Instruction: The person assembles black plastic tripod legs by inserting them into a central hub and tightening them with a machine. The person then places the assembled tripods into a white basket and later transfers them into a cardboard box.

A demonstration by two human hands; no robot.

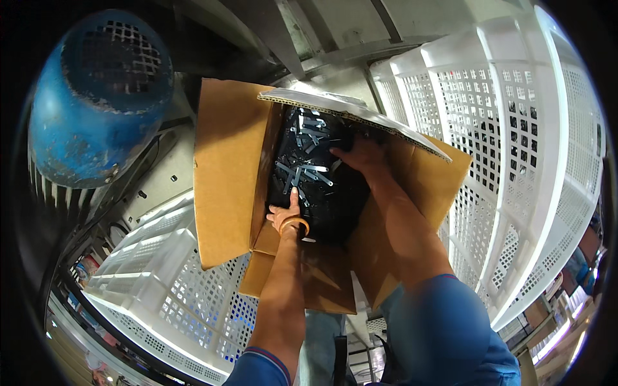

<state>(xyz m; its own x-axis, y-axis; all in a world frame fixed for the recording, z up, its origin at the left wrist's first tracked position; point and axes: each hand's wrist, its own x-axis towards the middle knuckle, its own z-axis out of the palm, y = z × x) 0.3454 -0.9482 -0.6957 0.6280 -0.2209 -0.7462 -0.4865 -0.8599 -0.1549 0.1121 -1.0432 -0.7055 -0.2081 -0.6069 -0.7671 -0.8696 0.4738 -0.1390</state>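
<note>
An opened cardboard box [225, 167] stands in front of me, its flaps folded outward. Dark contents fill it, with several small flat grey strips [302, 172] scattered on top of black material [331, 215]. Down inside the box's left side is my left hand [283, 215], index finger stretched toward the strips and thumb out to the side; it holds nothing I can see. An orange-brown bangle circles that wrist. My right hand [365, 154] reaches into the shaded far right part of the box, thumb spread away to the left; its other fingers are partly lost in shadow.
A large white perforated plastic crate [476, 128] rises along the right, and another white crate [174, 289] stands at the lower left. A blue, worn cylindrical motor housing with a grille [90, 122] hangs at the upper left. Metal framework [335, 32] lies behind the box.
</note>
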